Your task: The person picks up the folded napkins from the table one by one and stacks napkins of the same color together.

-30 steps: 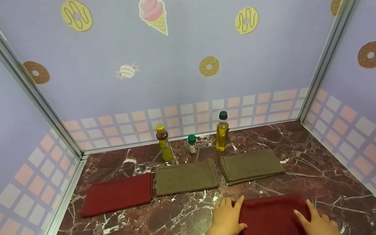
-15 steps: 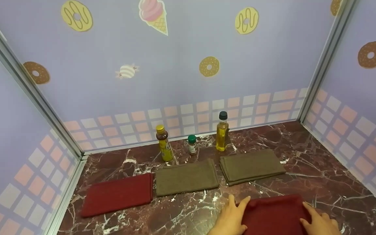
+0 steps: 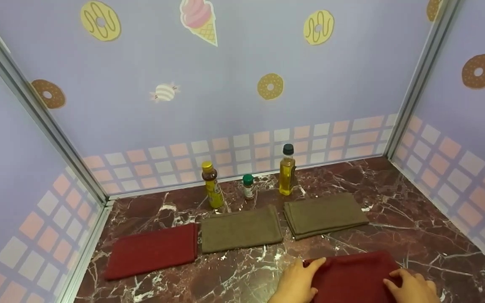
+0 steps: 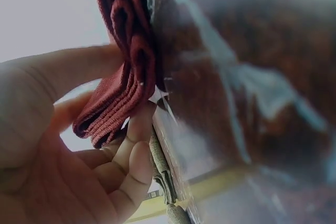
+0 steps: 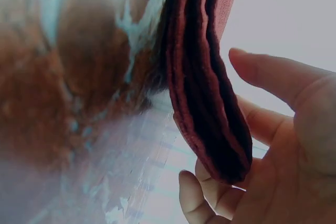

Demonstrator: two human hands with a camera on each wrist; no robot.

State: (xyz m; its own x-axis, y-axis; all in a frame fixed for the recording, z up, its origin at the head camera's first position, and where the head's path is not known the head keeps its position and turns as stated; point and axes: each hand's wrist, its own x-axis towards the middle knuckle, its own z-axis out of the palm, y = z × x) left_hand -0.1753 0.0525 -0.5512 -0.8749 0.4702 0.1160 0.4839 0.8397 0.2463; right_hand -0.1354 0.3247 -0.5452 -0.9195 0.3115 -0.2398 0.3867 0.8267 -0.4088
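A folded dark red cloth (image 3: 354,277) lies at the front right of the marble table, its near part cut off by the head view's bottom edge. My left hand (image 3: 297,281) grips its left side. In the left wrist view, that hand's thumb lies against the stacked folds (image 4: 123,95), with fingers bent round the corner. At the opposite side is my right hand (image 3: 413,286), fingers loosely bent beside the corner. The right wrist view has the layered edge (image 5: 202,93) near this hand (image 5: 283,145), the thumb apart from it.
Another folded red cloth (image 3: 152,251) and two folded olive cloths (image 3: 240,230) form a row behind. Against the back stand a yellow-capped bottle (image 3: 213,187), a small green-capped jar (image 3: 248,187) and an oil bottle (image 3: 286,172). Patterned walls (image 3: 225,105) enclose the table.
My left hand's fingers have drawn in from spread to bent at the cloth's far left corner. The right hand's fingers have bent more at its right edge. The cloth barely moves.
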